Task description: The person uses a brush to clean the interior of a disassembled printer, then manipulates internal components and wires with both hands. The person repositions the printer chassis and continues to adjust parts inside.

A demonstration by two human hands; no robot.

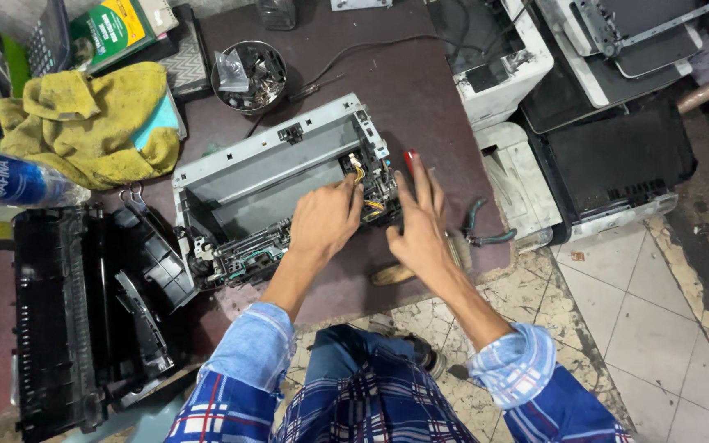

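two rolled plaid sleeves nearest the lens, blue jeans between them, over cracked pale floor tiles (658, 320). two bare hands above: left hand (324, 220) curled loosely on the near right edge of the opened grey printer chassis (272, 168), fingertips pressed into the wiring and gear cluster at its right end, holding nothing that can be made out; right hand (420, 226) just beside that end, fingers spread wide and flat, empty, hovering over the table edge. one chassis, set at a slant in the middle of the dark maroon tabletop (420, 90), top open, hollow inside. one red-tipped tool handle (409, 158) peeking past the right fingers. one pair of green-handled pliers (482, 230) at the table's right edge, near a wooden-handled brush (393, 273) half hidden under the wrist. one round metal bowl (249, 75) of screws and small parts behind the chassis. one crumpled yellow cloth (84, 123) at far left, one clear plastic bottle (10, 180) with a blue label lying below it. one black printer cover assembly (84, 312) at near left, on its side. at least three more printers or printer parts (609, 156) stacked on the floor at right, white and black. cluttered repair shop, worn tabletop, stained tiles.
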